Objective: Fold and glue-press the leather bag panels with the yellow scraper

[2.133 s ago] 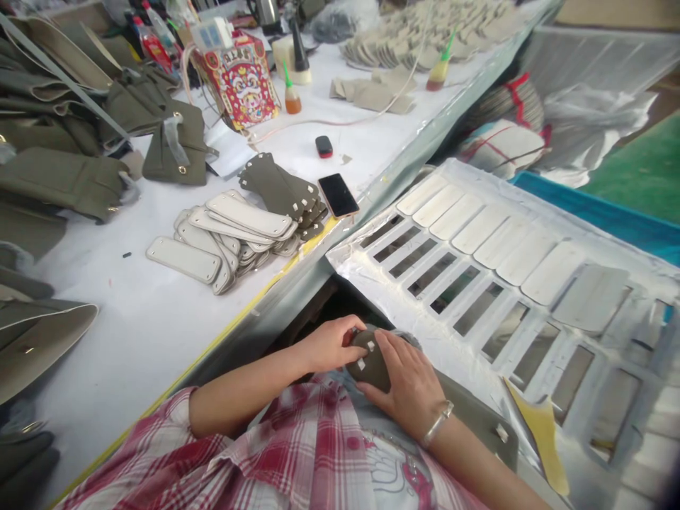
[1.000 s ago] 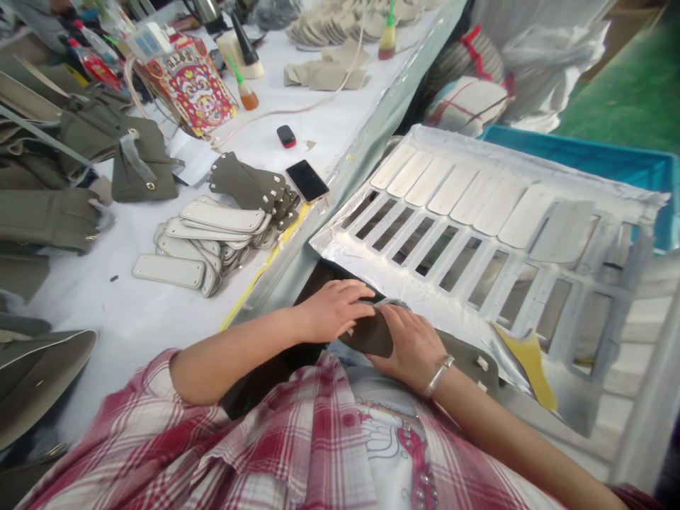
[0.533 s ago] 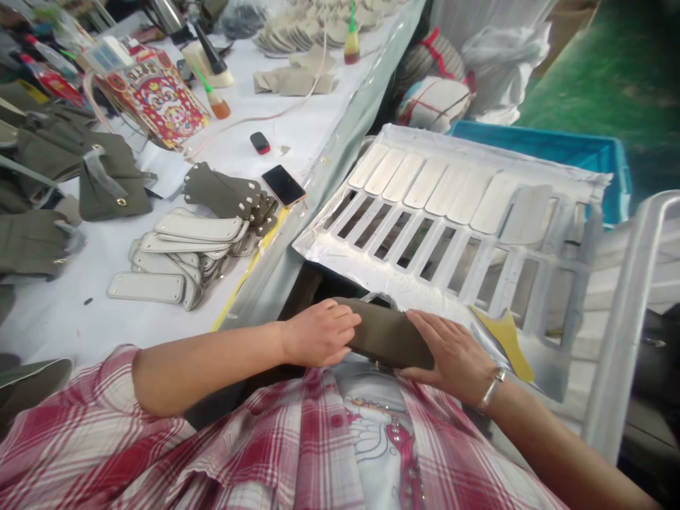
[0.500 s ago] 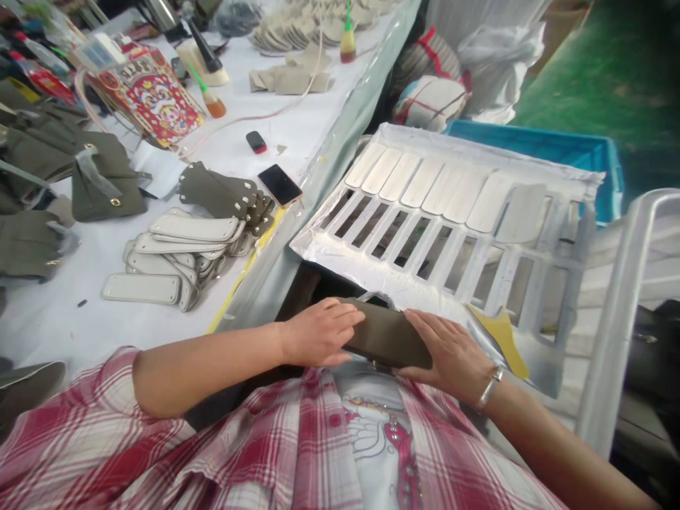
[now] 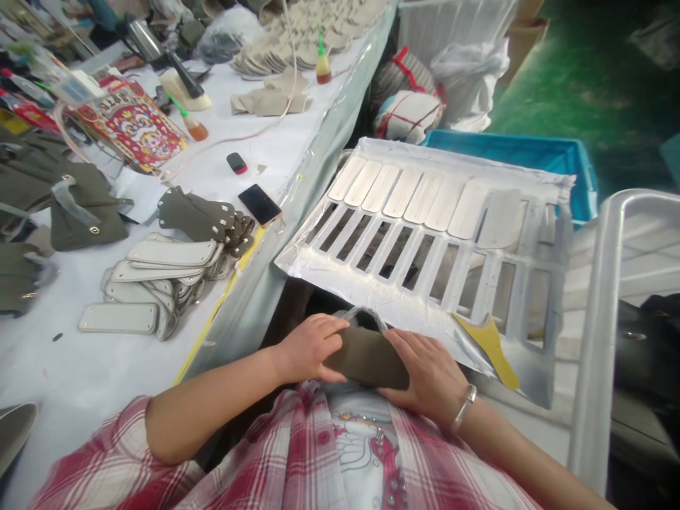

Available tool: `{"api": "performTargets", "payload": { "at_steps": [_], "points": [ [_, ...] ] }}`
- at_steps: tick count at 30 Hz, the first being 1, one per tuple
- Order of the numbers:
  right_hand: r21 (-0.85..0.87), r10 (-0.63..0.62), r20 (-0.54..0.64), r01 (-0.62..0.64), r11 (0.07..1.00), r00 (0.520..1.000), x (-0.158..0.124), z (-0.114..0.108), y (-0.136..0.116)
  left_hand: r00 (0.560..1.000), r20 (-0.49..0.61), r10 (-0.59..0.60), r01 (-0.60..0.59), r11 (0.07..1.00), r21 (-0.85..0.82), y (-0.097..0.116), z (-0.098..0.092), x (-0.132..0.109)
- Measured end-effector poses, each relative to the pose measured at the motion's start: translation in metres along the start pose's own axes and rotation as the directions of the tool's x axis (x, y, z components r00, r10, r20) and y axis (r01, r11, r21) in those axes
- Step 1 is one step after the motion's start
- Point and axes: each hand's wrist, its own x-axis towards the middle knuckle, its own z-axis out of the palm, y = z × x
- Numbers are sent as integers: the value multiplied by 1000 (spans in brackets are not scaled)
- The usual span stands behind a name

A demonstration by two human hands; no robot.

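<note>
Low in the middle of the view, both hands hold one olive-green leather piece (image 5: 366,358) in my lap. My left hand (image 5: 305,347) grips its left end with the fingers curled over the top edge. My right hand (image 5: 428,368), with a silver bracelet on the wrist, lies over its right end, fingers pressed along it. Just beyond the piece stands a white slotted rack (image 5: 425,234) with several pale tabs laid in its far row.
On the white table (image 5: 159,340) to the left lie a stack of pale tabs (image 5: 159,273), olive tabs (image 5: 202,216), a black phone (image 5: 259,204), olive bags (image 5: 79,212) and glue bottles (image 5: 321,64). A yellow scrap (image 5: 491,340) lies on the rack. A blue crate (image 5: 520,152) is behind it.
The olive piece was turned over in my hands, its white-tagged side no longer showing. Both hands stayed on it. The camera view shifted right.
</note>
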Motion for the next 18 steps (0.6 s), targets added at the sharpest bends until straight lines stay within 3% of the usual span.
{"api": "performTargets", "payload": {
  "at_steps": [4,12,18],
  "points": [
    [13,13,23,-13,1000,1000,1,-2,0,999,-21,-35,34,999,-36,2,2,3],
    [26,24,23,-24,999,999,-2,0,2,985,80,-151,153,988,-12,12,-5,9],
    [28,30,34,-31,999,999,0,2,-1,987,51,-154,152,987,44,31,10,28]
  ]
}}
